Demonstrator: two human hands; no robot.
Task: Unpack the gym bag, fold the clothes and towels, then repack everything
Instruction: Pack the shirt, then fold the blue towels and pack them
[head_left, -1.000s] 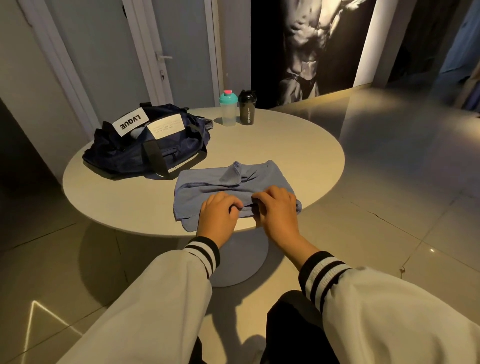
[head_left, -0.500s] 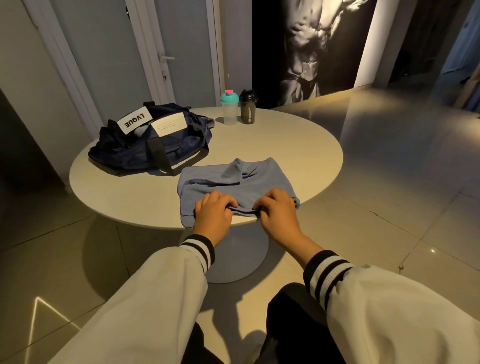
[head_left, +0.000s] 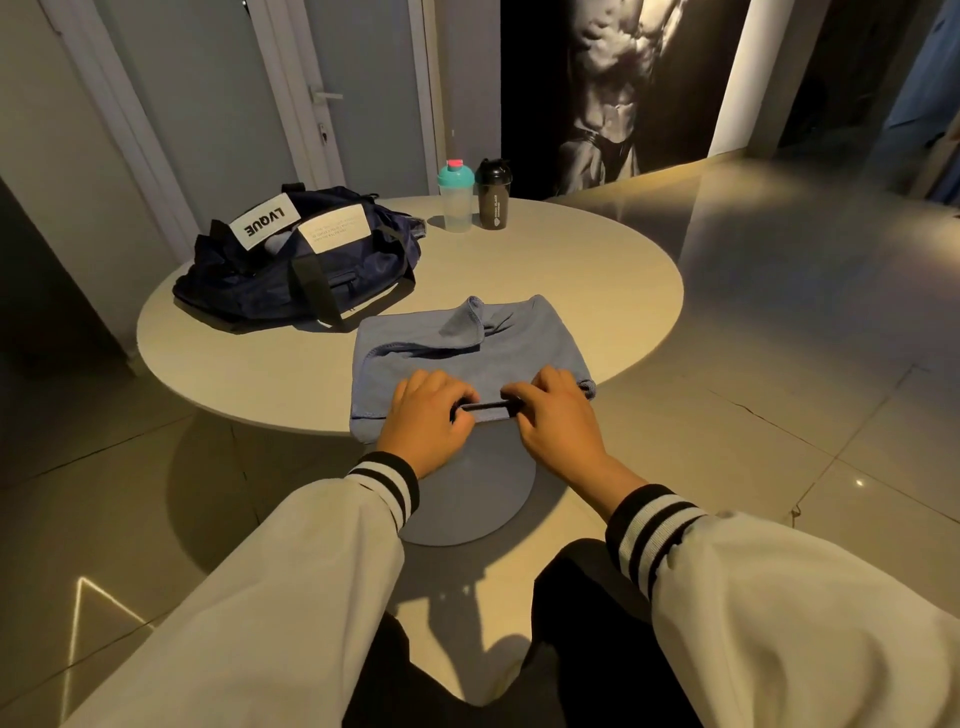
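Cream sleeves (head_left: 291, 597) with striped cuffs fill the bottom of the frame, cut off at its lower edge. Just above them, at centre, the left hand (head_left: 428, 418) and right hand (head_left: 558, 415) sit side by side on the near edge of the towel (head_left: 467, 348). Their fingers are curled over and grip the cloth, with the fingertips tucked out of sight. A thin dark strip runs between the two hands; whether it is shadow under a lifted hem I cannot tell.

The blue-grey towel lies folded at the near rim of the round table (head_left: 571, 270), one corner drooping over the edge and a flap turned up on its far side. The hands partly hide the table's pedestal.

Up and left of the towel slumps the navy bag (head_left: 291, 280), its inside too dark to read. At the far rim two bottles stand just beside each other, one teal-lidded (head_left: 456, 200) and one black (head_left: 493, 195). Behind them a door (head_left: 353, 93) and a poster (head_left: 613, 78) are cropped by the top of the frame.
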